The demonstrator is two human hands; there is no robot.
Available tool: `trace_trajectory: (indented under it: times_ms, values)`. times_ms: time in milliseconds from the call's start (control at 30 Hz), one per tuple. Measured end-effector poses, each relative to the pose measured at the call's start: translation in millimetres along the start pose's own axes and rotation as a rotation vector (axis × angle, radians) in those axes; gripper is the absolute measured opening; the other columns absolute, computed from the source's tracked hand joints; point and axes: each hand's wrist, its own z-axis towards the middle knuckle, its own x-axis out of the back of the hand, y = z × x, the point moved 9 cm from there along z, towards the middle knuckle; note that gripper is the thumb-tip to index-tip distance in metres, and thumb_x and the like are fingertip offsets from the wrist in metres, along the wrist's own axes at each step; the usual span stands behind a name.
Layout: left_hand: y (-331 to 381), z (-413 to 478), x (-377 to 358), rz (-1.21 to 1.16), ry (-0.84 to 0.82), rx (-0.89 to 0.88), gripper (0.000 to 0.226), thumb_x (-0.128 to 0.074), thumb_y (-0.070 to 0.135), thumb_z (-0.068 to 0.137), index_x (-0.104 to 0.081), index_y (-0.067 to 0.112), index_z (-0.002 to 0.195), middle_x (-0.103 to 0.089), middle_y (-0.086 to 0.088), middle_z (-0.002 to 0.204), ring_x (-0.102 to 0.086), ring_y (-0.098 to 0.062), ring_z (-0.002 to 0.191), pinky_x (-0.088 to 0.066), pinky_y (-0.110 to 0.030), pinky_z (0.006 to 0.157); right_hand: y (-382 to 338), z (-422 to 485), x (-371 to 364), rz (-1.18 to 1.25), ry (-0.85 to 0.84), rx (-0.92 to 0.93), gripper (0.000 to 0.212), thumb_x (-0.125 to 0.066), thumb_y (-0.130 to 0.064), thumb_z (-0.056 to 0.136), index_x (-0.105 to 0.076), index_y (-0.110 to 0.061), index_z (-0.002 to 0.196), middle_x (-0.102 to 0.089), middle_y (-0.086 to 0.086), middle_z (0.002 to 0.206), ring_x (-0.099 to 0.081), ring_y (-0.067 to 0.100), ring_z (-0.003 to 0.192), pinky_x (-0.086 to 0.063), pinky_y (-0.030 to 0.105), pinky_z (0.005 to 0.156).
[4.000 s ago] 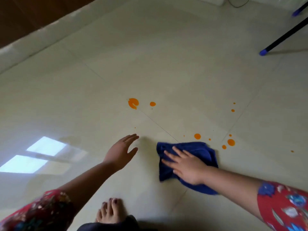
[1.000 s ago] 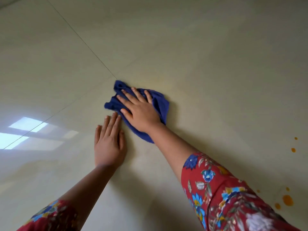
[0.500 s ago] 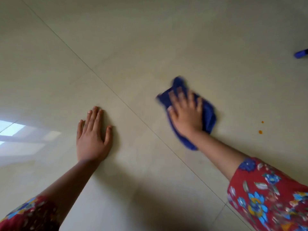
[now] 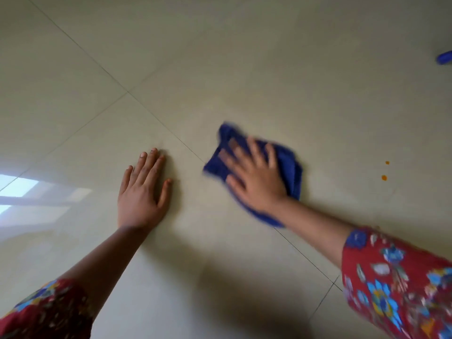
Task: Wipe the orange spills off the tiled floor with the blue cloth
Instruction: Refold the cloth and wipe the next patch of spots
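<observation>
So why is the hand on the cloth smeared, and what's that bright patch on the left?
Head view: the right hand and the blue cloth under it are blurred by motion; the left hand, flat on the floor, is sharp. Head view again: the bright patch looks like window light mirrored in the glossy tiles.

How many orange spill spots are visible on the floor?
2: a small orange spot and a larger orange spot nearer, both right of the crumpled blue cloth. More may hide under it or off-frame.
</observation>
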Motion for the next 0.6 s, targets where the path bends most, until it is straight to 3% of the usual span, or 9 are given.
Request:
trace_trajectory:
  times_ms: [100, 167, 233, 333, 400, 467, 600]
  values:
    - [-2, -1, 2, -0.023, 0.027, 0.010, 0.054, -0.034, 0.040, 0.097, -0.038, 0.022, 0.148, -0.025, 0.005, 0.159, -0.016, -0.012, 0.148, -0.018, -0.037, 0.120, -86, -82, -8, 0.070, -0.137, 0.556, 0.057, -0.038, -0.052, 0.097, -0.026, -0.039, 0.151, -0.018, -0.010, 0.161, -0.006, 0.027, 0.150, -0.006, 0.060, 0.116]
    - [-6, -1, 3, -0.031, 0.052, 0.031, 0.051, -0.035, 0.037, 0.098, -0.040, 0.021, 0.147, -0.028, 0.005, 0.158, -0.019, -0.012, 0.148, -0.019, -0.038, 0.120, -81, -82, -8, 0.129, -0.165, 0.667, 0.054, -0.039, -0.052, 0.097, -0.030, -0.040, 0.149, -0.020, -0.014, 0.160, -0.008, 0.020, 0.150, -0.003, 0.056, 0.117]
    - [-9, 0, 3, -0.051, 0.059, 0.045, 0.050, -0.036, 0.035, 0.099, -0.040, 0.022, 0.146, -0.029, 0.005, 0.157, -0.019, -0.012, 0.148, -0.020, -0.038, 0.120, -44, -34, -9, 0.084, -0.102, 0.436, 0.053, -0.032, -0.052, 0.097, -0.029, -0.040, 0.149, -0.024, -0.012, 0.159, -0.016, 0.022, 0.149, -0.008, 0.056, 0.116]
    - [-8, -1, 1, -0.065, 0.070, 0.049, 0.048, -0.035, 0.031, 0.099, -0.041, 0.022, 0.146, -0.029, 0.005, 0.157, -0.020, -0.013, 0.148, -0.020, -0.038, 0.120, 36, 41, 2, 0.009, -0.001, -0.154, 0.057, -0.019, -0.052, 0.096, -0.029, -0.036, 0.150, -0.030, -0.006, 0.158, -0.022, 0.026, 0.147, -0.015, 0.059, 0.115]
    - [-8, 0, 3, -0.073, 0.072, 0.049, 0.049, -0.033, 0.029, 0.099, -0.041, 0.020, 0.146, -0.030, 0.004, 0.157, -0.021, -0.013, 0.147, -0.020, -0.037, 0.120, 40, 68, 6, 0.023, 0.009, -0.314, 0.057, -0.018, -0.052, 0.097, -0.025, -0.036, 0.151, -0.024, -0.007, 0.159, -0.014, 0.027, 0.149, -0.008, 0.059, 0.115]
    - [-7, 0, 4, -0.075, 0.057, 0.041, 0.051, -0.032, 0.025, 0.097, -0.041, 0.019, 0.146, -0.031, 0.002, 0.157, -0.024, -0.015, 0.146, -0.019, -0.036, 0.120, -2, 72, 1, 0.030, -0.008, -0.218, 0.056, -0.019, -0.050, 0.097, -0.023, -0.037, 0.151, -0.022, -0.008, 0.160, -0.012, 0.028, 0.149, -0.006, 0.060, 0.115]
    - [-9, 1, 6, -0.130, 0.071, 0.042, 0.054, -0.032, 0.021, 0.091, -0.045, 0.018, 0.144, -0.035, 0.001, 0.155, -0.029, -0.018, 0.145, -0.021, -0.036, 0.118, -104, -15, -6, 0.062, -0.039, 0.255, 0.053, -0.032, -0.048, 0.097, -0.030, -0.037, 0.149, -0.024, -0.009, 0.159, -0.017, 0.027, 0.149, -0.011, 0.058, 0.116]
